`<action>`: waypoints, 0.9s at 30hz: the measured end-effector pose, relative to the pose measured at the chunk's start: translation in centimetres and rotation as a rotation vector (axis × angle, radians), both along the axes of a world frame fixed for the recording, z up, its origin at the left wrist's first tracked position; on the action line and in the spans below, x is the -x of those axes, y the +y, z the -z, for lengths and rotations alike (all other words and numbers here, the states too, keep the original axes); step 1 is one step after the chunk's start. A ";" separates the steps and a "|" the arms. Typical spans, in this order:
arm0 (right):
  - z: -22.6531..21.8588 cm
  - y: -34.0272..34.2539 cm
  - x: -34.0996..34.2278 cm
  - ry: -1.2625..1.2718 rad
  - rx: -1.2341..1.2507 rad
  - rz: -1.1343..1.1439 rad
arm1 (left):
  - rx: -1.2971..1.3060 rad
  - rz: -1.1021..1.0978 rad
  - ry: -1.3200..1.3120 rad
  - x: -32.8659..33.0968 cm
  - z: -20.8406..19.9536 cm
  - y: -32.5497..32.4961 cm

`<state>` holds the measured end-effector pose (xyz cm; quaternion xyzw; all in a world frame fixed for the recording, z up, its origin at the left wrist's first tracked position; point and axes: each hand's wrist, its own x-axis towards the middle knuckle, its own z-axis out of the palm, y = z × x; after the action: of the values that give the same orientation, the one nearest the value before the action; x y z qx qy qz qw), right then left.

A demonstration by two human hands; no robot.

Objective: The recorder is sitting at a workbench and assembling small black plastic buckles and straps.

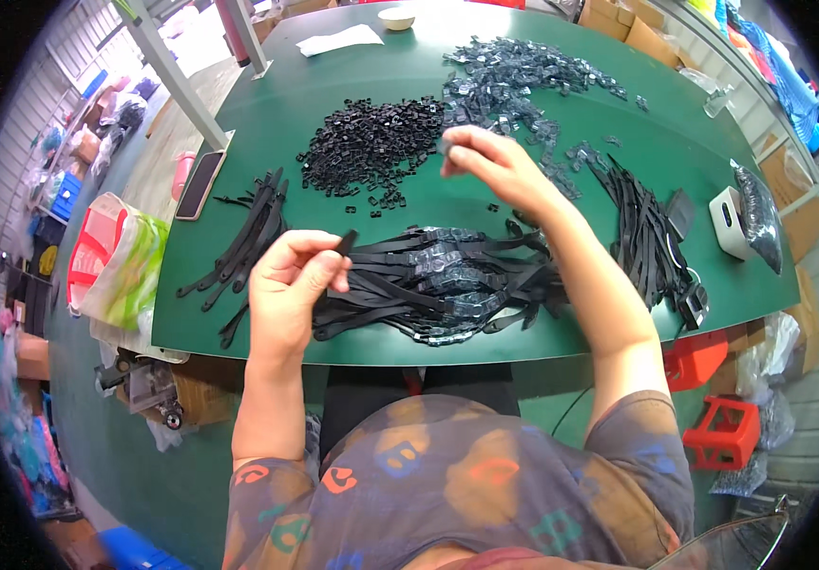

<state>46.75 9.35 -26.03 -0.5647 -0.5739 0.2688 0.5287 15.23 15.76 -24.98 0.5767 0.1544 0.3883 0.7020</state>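
My left hand (pixel 291 285) pinches the end of a black strap (pixel 349 242) between thumb and fingers, at the left end of a bundle. That bundle of black straps with shiny clear-grey pieces (pixel 438 275) around its middle lies along the near table edge. Farther off, my right hand (pixel 490 163) is raised with its fingers pinched together, at the right side of a pile of small black plastic buckles (pixel 367 142). A small greyish bit shows at its fingertips, too small to name. Behind that hand spreads a heap of clear-grey plastic pieces (pixel 523 81).
Loose black straps lie at left (pixel 248 233) and right (pixel 633 228) on the green table (pixel 286 104). A phone (pixel 200 185) rests by the left edge. On the right sit a white box (pixel 731 223) and a bag of dark pieces (pixel 759 218). A bowl (pixel 396 18) stands far back.
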 end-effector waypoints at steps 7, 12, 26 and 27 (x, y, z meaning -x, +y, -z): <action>-1.1 -9.7 11.4 0.716 0.244 -0.058 | 0.043 0.183 0.078 -1.1 -0.7 -8.1; 1.2 -11.6 14.1 0.794 0.231 0.003 | 0.116 0.256 0.110 -0.7 2.2 -11.1; 0.5 -15.4 18.6 0.893 0.154 0.000 | 0.109 0.239 0.129 2.4 4.5 -12.3; 0.4 -15.5 18.8 0.849 0.147 0.023 | 0.110 0.238 0.125 2.7 4.4 -12.4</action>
<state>27.93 -6.13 -26.48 -0.4465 -0.2786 0.5117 0.6791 12.54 3.39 -29.35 0.5748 0.1493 0.2565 0.7626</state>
